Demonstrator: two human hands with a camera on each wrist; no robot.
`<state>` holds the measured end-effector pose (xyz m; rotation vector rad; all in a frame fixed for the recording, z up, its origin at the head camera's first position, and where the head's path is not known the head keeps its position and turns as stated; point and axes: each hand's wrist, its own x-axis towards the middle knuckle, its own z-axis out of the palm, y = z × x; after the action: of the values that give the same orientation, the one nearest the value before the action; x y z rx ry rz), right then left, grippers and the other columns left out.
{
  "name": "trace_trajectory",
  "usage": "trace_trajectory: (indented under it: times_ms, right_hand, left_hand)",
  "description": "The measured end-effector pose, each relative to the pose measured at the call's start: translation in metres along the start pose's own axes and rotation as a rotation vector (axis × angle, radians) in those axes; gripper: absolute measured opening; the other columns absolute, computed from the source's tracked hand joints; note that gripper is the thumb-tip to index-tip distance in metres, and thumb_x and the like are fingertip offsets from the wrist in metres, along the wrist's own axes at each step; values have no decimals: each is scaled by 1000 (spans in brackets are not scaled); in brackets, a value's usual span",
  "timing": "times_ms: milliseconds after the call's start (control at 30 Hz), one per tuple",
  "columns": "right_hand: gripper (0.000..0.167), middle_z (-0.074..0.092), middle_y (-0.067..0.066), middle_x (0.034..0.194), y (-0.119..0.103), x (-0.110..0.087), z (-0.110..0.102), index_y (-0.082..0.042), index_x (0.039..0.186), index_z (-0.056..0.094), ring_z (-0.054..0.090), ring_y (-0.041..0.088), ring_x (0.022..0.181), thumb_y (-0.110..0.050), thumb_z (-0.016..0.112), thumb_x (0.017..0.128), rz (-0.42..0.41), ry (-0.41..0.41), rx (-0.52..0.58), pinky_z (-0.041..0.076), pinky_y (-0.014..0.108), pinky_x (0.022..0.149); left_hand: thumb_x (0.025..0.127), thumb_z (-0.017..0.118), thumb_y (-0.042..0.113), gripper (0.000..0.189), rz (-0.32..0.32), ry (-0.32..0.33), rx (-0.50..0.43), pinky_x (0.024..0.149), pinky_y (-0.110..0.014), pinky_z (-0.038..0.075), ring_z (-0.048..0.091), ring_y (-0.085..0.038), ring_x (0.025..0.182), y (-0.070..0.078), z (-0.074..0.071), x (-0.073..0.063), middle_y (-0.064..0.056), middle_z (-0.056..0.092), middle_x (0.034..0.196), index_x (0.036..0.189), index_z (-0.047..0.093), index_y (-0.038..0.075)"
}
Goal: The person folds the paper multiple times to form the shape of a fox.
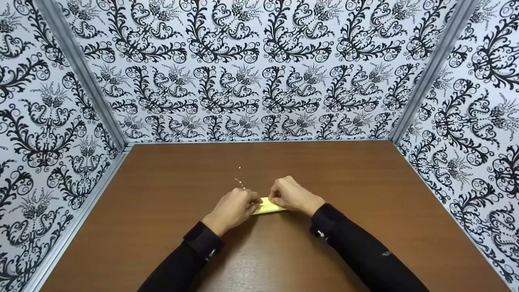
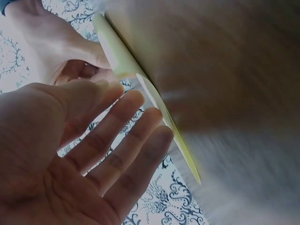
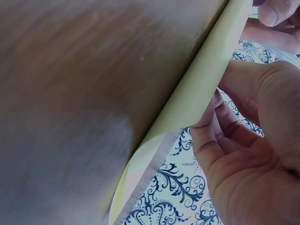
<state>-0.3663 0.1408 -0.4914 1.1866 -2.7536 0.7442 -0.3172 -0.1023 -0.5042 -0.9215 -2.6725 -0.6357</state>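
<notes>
A sheet of yellow paper point(image 1: 267, 207), partly rolled or folded over, lies on the brown table between the two hands. My right hand point(image 1: 295, 195) holds it near its right end; in the right wrist view the thumb and curled fingers point(image 3: 206, 140) meet at the paper's point(image 3: 201, 79) edge. At its left end is my left hand point(image 1: 233, 207). The left wrist view has the left fingers point(image 2: 136, 140) fairly straight, tips close to or touching the paper's point(image 2: 117, 51) edge. Beyond it, a loose flap of the paper narrows to a point.
A short line of tiny white specks point(image 1: 240, 182) lies on the brown table point(image 1: 182, 170) beyond the left hand; what they are is too small to tell. Patterned black-and-white walls point(image 1: 243, 81) with grey metal corner posts point(image 1: 85, 73) enclose the table's back and sides.
</notes>
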Motion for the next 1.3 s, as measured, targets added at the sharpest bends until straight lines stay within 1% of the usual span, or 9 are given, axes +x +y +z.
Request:
trace_trajectory:
  times_ms: [133, 267, 467, 600, 700, 900, 1033, 1133, 1300]
  right_hand:
    - [12, 89, 9, 92, 1, 0, 0, -4, 93, 91, 68, 9, 74, 7, 86, 91, 15, -4, 1, 53, 21, 67]
    - [13, 90, 9, 93, 2, 0, 0, -3, 95, 92, 71, 11, 75, 6, 86, 90, 17, -8, -3, 54, 21, 67]
    - [13, 90, 9, 94, 3, 0, 0, -3, 96, 92, 73, 12, 77, 6, 86, 91, 17, -2, 0, 56, 21, 68]
    - [12, 90, 9, 94, 4, 0, 0, -3, 97, 92, 72, 11, 77, 6, 85, 92, 19, 0, 13, 57, 21, 68]
    - [12, 90, 9, 95, 3, -1, 0, -3, 97, 92, 73, 12, 76, 6, 85, 93, 21, 2, 12, 58, 22, 68]
    - [14, 90, 10, 94, 5, -2, 0, -2, 95, 92, 72, 10, 77, 8, 83, 93, 8, 15, 7, 56, 20, 68]
    - [15, 89, 10, 94, 4, -3, 0, -2, 95, 92, 69, 8, 77, 9, 82, 92, 18, 16, 19, 54, 18, 68]
    - [15, 90, 9, 94, 2, -4, -1, -3, 95, 92, 68, 8, 77, 8, 82, 92, 27, 13, 18, 53, 18, 68]
    - [16, 90, 9, 96, 3, -2, -1, -4, 95, 92, 70, 11, 78, 8, 82, 91, 15, 15, 2, 54, 20, 69]
  left_hand:
    - [103, 89, 11, 6, 2, -1, -36, 77, -30, 64, 79, -16, 89, 6, 3, 5, -2, 84, 97, 99, 89, 15]
    - [102, 89, 11, 7, -18, -8, -93, 74, -25, 60, 73, -12, 84, 12, 7, 12, -1, 83, 93, 96, 90, 14]
    - [100, 90, 8, 12, -106, -40, -163, 67, -21, 55, 64, -3, 72, 13, 15, 19, 0, 85, 85, 89, 88, 12]
    - [98, 90, 7, 14, -163, -66, -186, 65, -22, 53, 62, -4, 69, 13, 17, 21, 0, 83, 82, 86, 86, 12]
    - [97, 92, 9, 16, -192, -72, -183, 64, -23, 51, 60, -6, 67, 14, 18, 21, 0, 81, 80, 84, 85, 11]
    - [92, 97, 11, 19, -192, -71, -165, 62, -23, 47, 56, -7, 64, 15, 17, 22, -1, 80, 78, 80, 82, 11]
    - [89, 100, 12, 20, -195, -74, -160, 62, -25, 48, 57, -9, 64, 15, 18, 23, -2, 81, 79, 79, 83, 11]
    - [87, 101, 12, 20, -190, -70, -154, 63, -26, 49, 57, -9, 65, 15, 18, 23, -2, 81, 79, 78, 83, 12]
    - [88, 101, 13, 23, -178, -81, -155, 63, -24, 49, 57, -8, 65, 14, 17, 23, 0, 80, 77, 77, 82, 11]
